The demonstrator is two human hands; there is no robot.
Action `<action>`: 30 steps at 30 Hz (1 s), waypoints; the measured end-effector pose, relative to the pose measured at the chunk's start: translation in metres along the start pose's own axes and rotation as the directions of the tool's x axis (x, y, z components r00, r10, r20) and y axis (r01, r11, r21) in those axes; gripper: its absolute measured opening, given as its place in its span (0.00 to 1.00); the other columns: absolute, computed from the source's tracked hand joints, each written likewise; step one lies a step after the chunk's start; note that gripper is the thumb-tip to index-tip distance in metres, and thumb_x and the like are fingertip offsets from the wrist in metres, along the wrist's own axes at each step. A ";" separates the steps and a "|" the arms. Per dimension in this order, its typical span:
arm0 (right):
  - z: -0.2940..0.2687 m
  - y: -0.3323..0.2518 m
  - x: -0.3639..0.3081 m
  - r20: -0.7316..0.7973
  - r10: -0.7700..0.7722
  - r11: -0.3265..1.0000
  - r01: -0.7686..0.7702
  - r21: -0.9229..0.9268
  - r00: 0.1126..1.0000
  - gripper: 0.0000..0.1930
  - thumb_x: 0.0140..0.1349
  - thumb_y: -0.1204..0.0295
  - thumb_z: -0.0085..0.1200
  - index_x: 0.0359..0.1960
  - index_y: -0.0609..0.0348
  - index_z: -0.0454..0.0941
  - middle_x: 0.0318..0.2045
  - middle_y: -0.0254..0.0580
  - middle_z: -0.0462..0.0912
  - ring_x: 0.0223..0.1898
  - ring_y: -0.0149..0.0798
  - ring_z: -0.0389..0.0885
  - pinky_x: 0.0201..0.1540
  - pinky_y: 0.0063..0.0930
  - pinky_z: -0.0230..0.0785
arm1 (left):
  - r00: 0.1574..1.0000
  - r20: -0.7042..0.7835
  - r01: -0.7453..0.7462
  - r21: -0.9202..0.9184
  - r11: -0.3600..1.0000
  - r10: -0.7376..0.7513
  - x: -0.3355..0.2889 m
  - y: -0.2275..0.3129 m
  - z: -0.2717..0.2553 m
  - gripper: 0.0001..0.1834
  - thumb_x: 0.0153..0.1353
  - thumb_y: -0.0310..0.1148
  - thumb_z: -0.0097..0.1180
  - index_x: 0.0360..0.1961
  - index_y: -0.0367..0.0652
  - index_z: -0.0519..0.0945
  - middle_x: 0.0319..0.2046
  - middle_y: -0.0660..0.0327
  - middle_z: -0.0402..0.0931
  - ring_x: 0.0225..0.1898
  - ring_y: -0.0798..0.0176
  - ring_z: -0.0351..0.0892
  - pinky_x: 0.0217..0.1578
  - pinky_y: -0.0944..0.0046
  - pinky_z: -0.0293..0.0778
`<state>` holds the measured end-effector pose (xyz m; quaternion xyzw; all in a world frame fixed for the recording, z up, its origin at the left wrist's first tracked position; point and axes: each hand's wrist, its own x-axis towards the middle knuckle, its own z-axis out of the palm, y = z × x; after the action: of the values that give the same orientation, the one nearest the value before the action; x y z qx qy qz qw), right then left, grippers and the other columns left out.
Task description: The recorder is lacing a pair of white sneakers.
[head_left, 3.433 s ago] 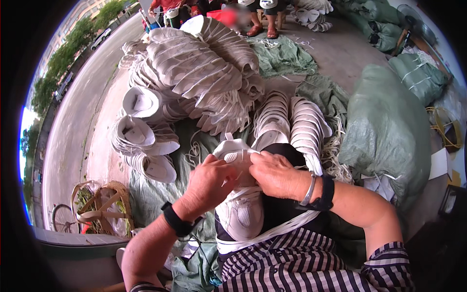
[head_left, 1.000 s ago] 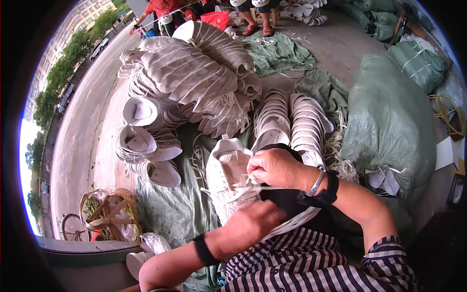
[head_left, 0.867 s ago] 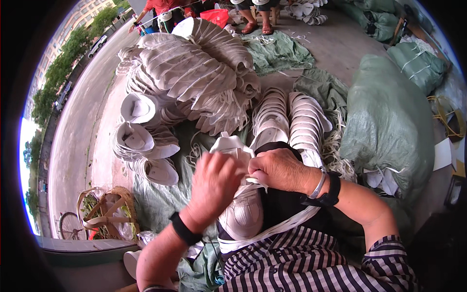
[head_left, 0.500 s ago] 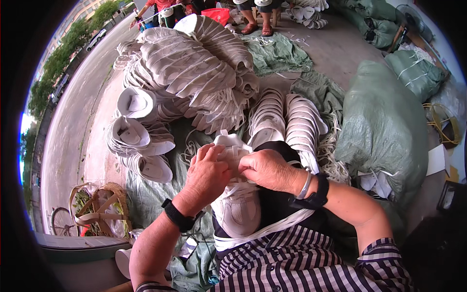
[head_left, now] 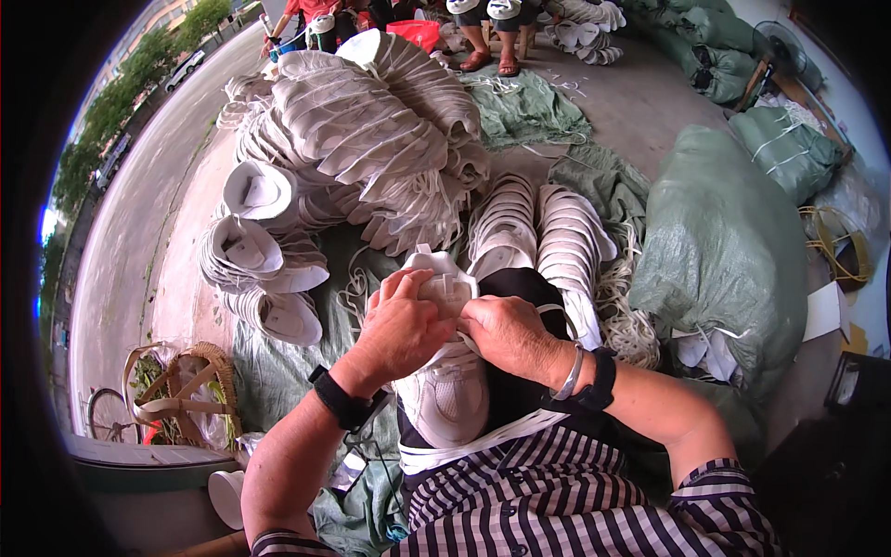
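Observation:
A white shoe upper [head_left: 447, 395] lies on my lap, its mesh toe toward me and its tongue [head_left: 447, 290] pointing away. My left hand [head_left: 401, 320] is closed over the left side of the lacing area, fingers bent against the tongue. On the opposite edge my right hand [head_left: 512, 336] pinches a white shoelace at the eyelets, thumb and forefinger pressed together. The fingers hide most of the lacing. A bundle of loose white laces [head_left: 497, 440] runs across my lap below the toe.
Ahead rises a big pile of stacked white shoe uppers [head_left: 362, 121], with two more rows [head_left: 568, 246] beyond my right hand. A large green sack [head_left: 719, 265] stands right; a woven basket [head_left: 200, 395] sits left. Other people [head_left: 487, 37] sit at the back.
The view has shifted slightly. Both hands stay at the shoe's lacing area; my right hand has turned a little, and more of the tongue shows between them.

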<state>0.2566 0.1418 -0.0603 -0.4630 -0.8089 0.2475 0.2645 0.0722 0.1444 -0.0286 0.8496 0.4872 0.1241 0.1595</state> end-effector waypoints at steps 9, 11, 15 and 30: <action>-0.023 0.008 0.008 0.284 0.053 0.972 -0.114 0.204 0.957 0.09 0.58 0.69 0.50 0.32 0.63 0.77 0.24 0.49 0.80 0.30 0.48 0.81 0.34 0.36 0.70 | 0.998 -0.057 0.029 0.088 0.996 -0.024 0.002 0.010 0.006 0.08 0.48 0.41 0.61 0.24 0.48 0.81 0.54 0.53 0.65 0.58 0.48 0.60 0.56 0.50 0.56; -0.022 0.005 0.006 0.245 0.047 0.984 -0.087 0.157 0.968 0.09 0.58 0.68 0.51 0.33 0.61 0.77 0.25 0.48 0.81 0.31 0.48 0.81 0.35 0.35 0.71 | 0.996 -0.041 -0.074 0.074 0.995 0.077 -0.001 0.004 0.002 0.06 0.49 0.36 0.59 0.28 0.49 0.81 0.53 0.53 0.67 0.57 0.51 0.63 0.56 0.55 0.60; -0.017 -0.003 0.003 0.153 0.146 0.981 -0.163 0.105 0.977 0.07 0.54 0.70 0.50 0.30 0.56 0.79 0.28 0.49 0.81 0.34 0.51 0.80 0.38 0.41 0.71 | 0.992 -0.108 -0.076 -0.099 0.992 0.065 -0.005 -0.005 -0.006 0.09 0.47 0.28 0.60 0.32 0.44 0.81 0.53 0.50 0.69 0.52 0.46 0.71 0.51 0.54 0.69; -0.015 -0.009 0.002 0.145 0.024 0.995 -0.010 -0.096 0.989 0.06 0.54 0.70 0.53 0.27 0.60 0.74 0.25 0.52 0.79 0.32 0.53 0.80 0.35 0.45 0.70 | 0.987 -0.143 -0.052 0.143 0.988 0.073 -0.006 0.016 0.004 0.06 0.47 0.31 0.56 0.28 0.48 0.82 0.54 0.60 0.67 0.56 0.52 0.63 0.53 0.53 0.64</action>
<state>0.2602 0.1414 -0.0426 -0.4628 -0.8329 0.2441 0.1801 0.0832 0.1314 -0.0267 0.8620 0.4781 0.1574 0.0596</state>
